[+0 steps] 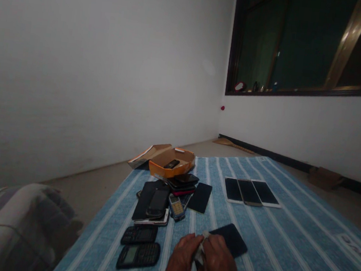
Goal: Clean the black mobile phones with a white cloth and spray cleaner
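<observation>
White cloth (pixel 199 251) pinched between curled left hand (pixel 182 262) and right hand (pixel 221 266), atop dark phone (pixel 232 239).

A dark smartphone (pixel 230 239), screen blank and facing up, lies flat and askew on the blue striped mat (pixel 284 252), a crumpled white cloth (pixel 200 251) bunched against its eight o'clock edge.

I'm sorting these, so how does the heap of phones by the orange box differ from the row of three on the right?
The heap is phones stacked over one another at mixed angles; the row lies side by side, squared up. The heap mixes keypad and touchscreen phones; the row is all touchscreen. Both rest on the striped mat, screens dark.
</observation>
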Demonstrator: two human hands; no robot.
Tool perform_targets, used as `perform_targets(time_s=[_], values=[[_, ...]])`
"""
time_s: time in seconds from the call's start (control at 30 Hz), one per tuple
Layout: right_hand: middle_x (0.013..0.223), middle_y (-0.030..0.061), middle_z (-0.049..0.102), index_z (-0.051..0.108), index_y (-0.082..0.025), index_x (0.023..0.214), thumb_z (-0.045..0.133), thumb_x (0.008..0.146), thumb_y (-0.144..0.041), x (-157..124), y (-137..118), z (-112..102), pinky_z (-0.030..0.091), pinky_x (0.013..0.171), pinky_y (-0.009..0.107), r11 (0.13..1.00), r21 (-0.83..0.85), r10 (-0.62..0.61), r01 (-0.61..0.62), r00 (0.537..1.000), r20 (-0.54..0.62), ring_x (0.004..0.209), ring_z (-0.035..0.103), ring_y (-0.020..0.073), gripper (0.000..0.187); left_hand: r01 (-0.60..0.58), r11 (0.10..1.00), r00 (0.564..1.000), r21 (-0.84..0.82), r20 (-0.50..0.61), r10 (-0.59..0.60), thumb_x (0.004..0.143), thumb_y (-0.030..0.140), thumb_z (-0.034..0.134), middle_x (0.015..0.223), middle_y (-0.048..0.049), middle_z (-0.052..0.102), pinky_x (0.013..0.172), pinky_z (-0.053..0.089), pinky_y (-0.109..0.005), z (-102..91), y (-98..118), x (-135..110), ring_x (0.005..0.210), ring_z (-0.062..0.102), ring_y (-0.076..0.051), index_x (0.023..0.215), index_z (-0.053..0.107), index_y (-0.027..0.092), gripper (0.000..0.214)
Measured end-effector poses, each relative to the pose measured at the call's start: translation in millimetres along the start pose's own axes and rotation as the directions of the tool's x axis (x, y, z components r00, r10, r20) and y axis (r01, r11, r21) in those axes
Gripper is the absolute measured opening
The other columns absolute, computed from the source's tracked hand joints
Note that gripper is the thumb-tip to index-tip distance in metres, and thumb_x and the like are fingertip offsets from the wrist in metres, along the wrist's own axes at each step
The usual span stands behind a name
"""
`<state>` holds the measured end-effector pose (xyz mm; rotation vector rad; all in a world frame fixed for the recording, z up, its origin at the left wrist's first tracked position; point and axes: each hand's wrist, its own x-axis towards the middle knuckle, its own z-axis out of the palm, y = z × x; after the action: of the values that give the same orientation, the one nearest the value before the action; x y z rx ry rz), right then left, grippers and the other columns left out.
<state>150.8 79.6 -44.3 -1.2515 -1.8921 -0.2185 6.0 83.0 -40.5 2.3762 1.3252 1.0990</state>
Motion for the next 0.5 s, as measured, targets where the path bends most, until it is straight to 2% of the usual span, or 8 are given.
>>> perform_targets(time_s=[0.27, 0.5], values=[[0.080, 0.0016, 0.060, 0.055, -0.022, 0.085, 0.046, 0.074, 0.007, 5, 3, -2, 0.042, 0.067, 0.030, 0.997, 0.078, 0.031, -0.031, 0.999, -0.006, 0.076, 0.056, 0.0199, 0.032, 0.051, 0.996, 0.999, -0.073, 0.013, -0.050, 0.065, 0.018, 0.072, 0.120, -0.0129, 0.069, 0.096, 0.055, -0.046, -1.2, 5, 2, 0.112, 0.065, -0.031, 0.125, 0.062, 0.020, 0.061], [0.091, 0.0047, 0.063, 0.055, -0.020, 0.108, 0.042, 0.078, 0.006, 5, 3, 3, 0.044, 0.074, 0.031, 0.994, 0.084, 0.072, -0.066, 0.994, -0.076, 0.085, 0.057, 0.0212, 0.041, 0.069, 0.994, 0.997, -0.082, -0.012, -0.070, 0.065, 0.014, 0.069, 0.117, -0.0124, 0.070, 0.095, 0.056, -0.044, -3.1, 13, 5, 0.109, 0.066, -0.030, 0.122, 0.064, 0.021, 0.058]])
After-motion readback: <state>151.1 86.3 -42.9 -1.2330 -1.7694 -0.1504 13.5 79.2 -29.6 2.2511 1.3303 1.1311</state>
